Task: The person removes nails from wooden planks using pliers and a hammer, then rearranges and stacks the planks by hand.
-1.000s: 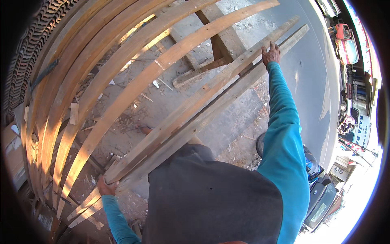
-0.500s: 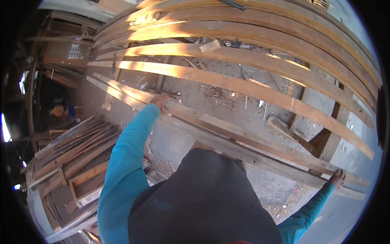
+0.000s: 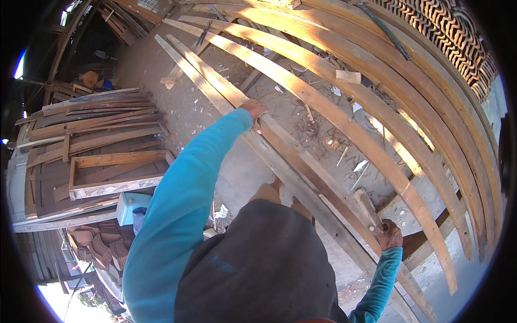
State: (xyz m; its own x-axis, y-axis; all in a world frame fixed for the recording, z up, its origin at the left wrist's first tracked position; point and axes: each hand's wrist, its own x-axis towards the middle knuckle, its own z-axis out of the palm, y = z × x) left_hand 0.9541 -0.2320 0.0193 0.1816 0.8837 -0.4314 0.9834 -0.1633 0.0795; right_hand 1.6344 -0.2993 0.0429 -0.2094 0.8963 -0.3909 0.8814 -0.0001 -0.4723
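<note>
Two long wooden planks run side by side diagonally in front of me. My left hand (image 3: 254,113) is wrapped over the farther plank (image 3: 307,167), about a third of the way from its far end. Toward the near right, my right hand (image 3: 389,236) has its fingers curled at the same plank's edge; its grip is partly hidden. The nearer plank (image 3: 323,215) lies alongside, close to my legs. A short wood piece (image 3: 368,207) sits just beyond my right hand.
Several long boards (image 3: 344,118) stretch across the right, bearing a small wood block (image 3: 348,77) and a dark metal bar (image 3: 385,32). Stacked roof tiles (image 3: 452,37) stand behind. Left are piled timbers (image 3: 97,118), a wooden frame (image 3: 116,159) and a light-blue box (image 3: 129,207). Debris litters the floor.
My view has turned, so the planks now run more steeply. My right hand has moved inward from near the planks' right end. The left hand keeps its hold on the plank.
</note>
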